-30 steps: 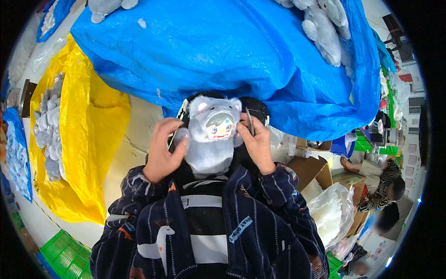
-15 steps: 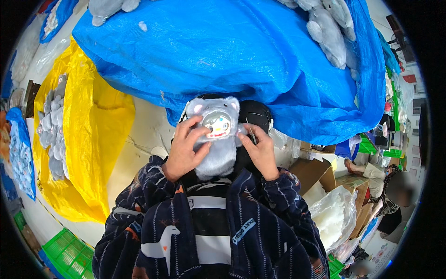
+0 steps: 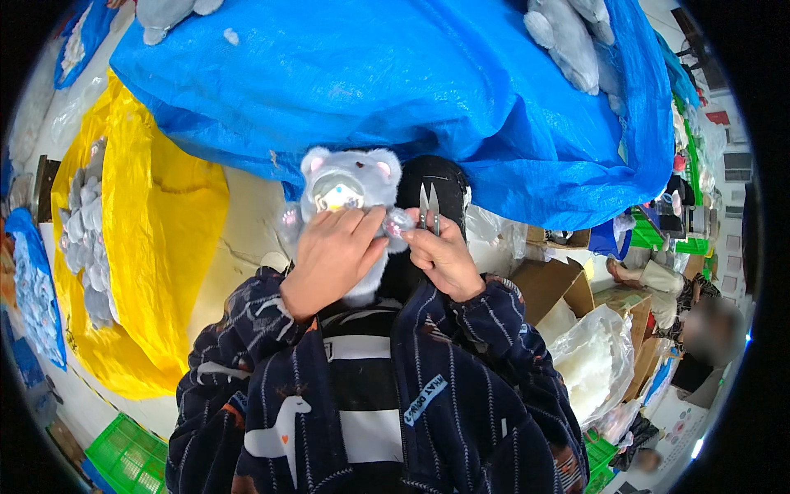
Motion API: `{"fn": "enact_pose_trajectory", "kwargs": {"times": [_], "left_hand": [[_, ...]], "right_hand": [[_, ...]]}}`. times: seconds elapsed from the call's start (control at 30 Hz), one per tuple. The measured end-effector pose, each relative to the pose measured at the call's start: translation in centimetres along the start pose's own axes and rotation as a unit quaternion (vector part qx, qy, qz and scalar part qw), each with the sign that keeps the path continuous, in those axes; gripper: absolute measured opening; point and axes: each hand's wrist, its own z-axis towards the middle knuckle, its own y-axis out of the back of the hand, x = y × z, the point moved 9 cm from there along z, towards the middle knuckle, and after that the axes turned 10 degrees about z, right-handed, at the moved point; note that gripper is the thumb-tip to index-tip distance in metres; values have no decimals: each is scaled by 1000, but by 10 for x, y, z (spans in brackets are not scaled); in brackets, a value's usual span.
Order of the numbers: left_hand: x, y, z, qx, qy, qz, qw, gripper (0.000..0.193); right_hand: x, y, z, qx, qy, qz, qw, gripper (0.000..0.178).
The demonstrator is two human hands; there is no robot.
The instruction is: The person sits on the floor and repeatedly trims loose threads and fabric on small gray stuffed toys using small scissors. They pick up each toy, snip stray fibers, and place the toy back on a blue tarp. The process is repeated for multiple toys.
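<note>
A grey plush bear (image 3: pixel 344 169) with pink inner ears lies on my lap, its head pointing away from me. A printed doll-like face (image 3: pixel 339 194) is set into its front, partly covered by fingers. My left hand (image 3: pixel 333 257) is closed over the bear's chest, fingertips meeting near its right-side paw (image 3: pixel 398 222). My right hand (image 3: pixel 444 260) grips small thread snips (image 3: pixel 429 207), their two pointed blades sticking up between the fingers and slightly apart. The right thumb and a finger also touch that paw.
A large blue sheet (image 3: pixel 329 82) spreads ahead, with grey plush pieces (image 3: pixel 564 49) at its far right. On the left stands a yellow bag (image 3: pixel 152 247) of grey plush pieces. Cardboard boxes (image 3: pixel 553 288) and a clear bag of white stuffing (image 3: pixel 594 354) are right; a person sits beyond.
The bear has shifted left and turned. My left hand has moved from beside the face to over the chest. The snips in my right hand now point upward, their blades clearly showing.
</note>
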Motion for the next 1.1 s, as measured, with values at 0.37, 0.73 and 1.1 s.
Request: {"fn": "enact_pose_trajectory", "kwargs": {"times": [0.37,0.73,1.1], "left_hand": [[25,-37,-8,81,108,34,990,30],[35,-30,-8,86,129,31,987,25],[32,-27,-3,71,118,13,990,23]], "right_hand": [[35,-19,-18,-17,329,-470,819,31],[40,-26,-30,-60,364,-648,666,32],[44,-35,-23,-54,378,-667,640,30]]}}
